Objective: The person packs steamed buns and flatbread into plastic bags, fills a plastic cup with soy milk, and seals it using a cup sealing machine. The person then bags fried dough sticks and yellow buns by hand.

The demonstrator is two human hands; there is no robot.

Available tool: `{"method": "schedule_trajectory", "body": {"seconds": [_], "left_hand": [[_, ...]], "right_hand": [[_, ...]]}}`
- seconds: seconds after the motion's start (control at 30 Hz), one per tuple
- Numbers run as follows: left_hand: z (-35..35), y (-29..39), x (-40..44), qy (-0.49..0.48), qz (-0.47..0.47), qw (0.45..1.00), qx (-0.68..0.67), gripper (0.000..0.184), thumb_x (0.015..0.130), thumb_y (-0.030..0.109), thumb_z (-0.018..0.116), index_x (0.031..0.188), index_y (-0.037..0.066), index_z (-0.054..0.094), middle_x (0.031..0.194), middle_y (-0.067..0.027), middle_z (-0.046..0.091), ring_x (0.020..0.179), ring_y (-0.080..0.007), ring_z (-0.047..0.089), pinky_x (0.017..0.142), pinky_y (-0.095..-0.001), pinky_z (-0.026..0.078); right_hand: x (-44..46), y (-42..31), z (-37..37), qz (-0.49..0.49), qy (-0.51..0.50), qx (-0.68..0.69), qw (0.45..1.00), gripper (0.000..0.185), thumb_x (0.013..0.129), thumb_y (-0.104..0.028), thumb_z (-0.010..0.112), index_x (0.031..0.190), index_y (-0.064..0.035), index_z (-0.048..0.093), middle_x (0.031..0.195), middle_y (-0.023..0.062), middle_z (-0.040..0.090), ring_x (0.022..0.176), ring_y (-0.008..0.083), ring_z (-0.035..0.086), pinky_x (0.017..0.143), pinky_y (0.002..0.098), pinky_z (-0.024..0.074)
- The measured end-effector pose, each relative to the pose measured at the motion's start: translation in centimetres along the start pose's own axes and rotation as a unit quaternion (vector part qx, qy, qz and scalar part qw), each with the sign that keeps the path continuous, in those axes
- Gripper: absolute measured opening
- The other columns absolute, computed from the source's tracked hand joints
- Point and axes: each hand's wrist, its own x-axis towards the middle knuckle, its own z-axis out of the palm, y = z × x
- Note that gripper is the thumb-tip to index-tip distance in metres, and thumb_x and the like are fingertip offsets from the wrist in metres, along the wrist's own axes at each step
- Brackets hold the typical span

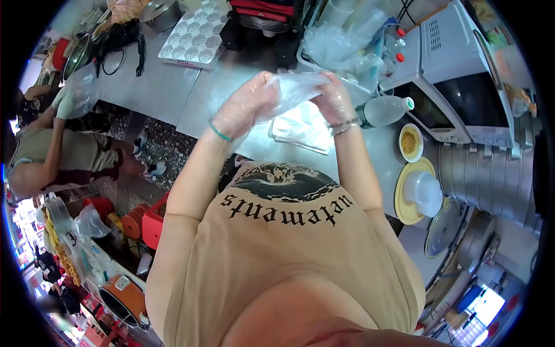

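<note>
My left hand (pixel 250 105), in a clear plastic glove with a teal band at the wrist, is closed on one side of a thin clear plastic bag (pixel 296 91). My right hand (pixel 336 103), gloved the same way and wearing a bracelet, grips the bag's other side. The film is stretched between them above the metal table (pixel 199 107). Below the bag lies a flat stack of white, shiny plastic bags (pixel 306 132). Just right of my right hand, a clear bottle with a green-and-white cap (pixel 384 111) lies on its side.
A tub (pixel 341 55) with plastic bags stands at the back, near microwaves (pixel 457 75). To the right are a bowl of yellow food (pixel 411 143) and clear containers (pixel 422 194). A patterned white tray (pixel 196 34) sits back left. Another gloved person (pixel 63 150) works at left.
</note>
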Motion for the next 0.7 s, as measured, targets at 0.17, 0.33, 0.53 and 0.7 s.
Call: {"method": "schedule_trajectory", "body": {"seconds": [0.17,0.33,0.53,0.7], "left_hand": [[-4.0,-3.1,1.8,0.208,0.21,0.836,0.463,0.044,0.083,0.004,0.054,0.127,0.008,0.049,0.079,0.0024,0.049,0.066,-0.006,0.041,0.059,-0.0214,0.038],[-11.0,-2.0,0.2,0.271,0.003,0.963,-0.003,0.046,0.086,0.004,0.047,0.132,0.009,0.052,0.07,0.0058,0.046,0.062,-0.0032,0.04,0.053,-0.0185,0.032],[-17.9,-3.6,-2.9,0.306,-0.081,0.947,0.063,0.042,0.089,0.007,0.044,0.129,0.007,0.056,0.068,0.006,0.045,0.058,-0.0038,0.038,0.051,-0.0177,0.03],[-21.2,-4.9,-1.1,0.295,-0.108,0.949,0.004,0.041,0.089,0.005,0.041,0.127,0.007,0.056,0.067,0.0055,0.045,0.057,-0.0038,0.037,0.05,-0.0173,0.03]], "right_hand": [[2.6,4.6,0.0,0.143,-0.161,0.146,0.966,0.025,0.087,-0.007,0.057,0.113,-0.0076,0.056,0.079,-0.0021,0.056,0.065,0.009,0.053,0.074,0.0367,0.0542],[2.6,7.2,3.7,0.085,-0.188,-0.1,0.973,0.024,0.091,-0.022,0.061,0.107,-0.0054,0.056,0.086,0.001,0.059,0.074,0.0117,0.058,0.075,0.033,0.0523],[-5.4,13.9,-9.3,0.12,0.009,-0.344,0.931,0.037,0.093,-0.035,0.054,0.102,0.0004,0.06,0.09,0.0083,0.064,0.086,0.0161,0.062,0.077,0.0295,0.049],[-20.7,22.3,-21.9,0.386,0.047,-0.685,0.616,0.061,0.094,-0.049,0.043,0.128,0.002,0.048,0.125,0.0187,0.058,0.112,0.0249,0.056,0.099,0.039,0.0379]]}}
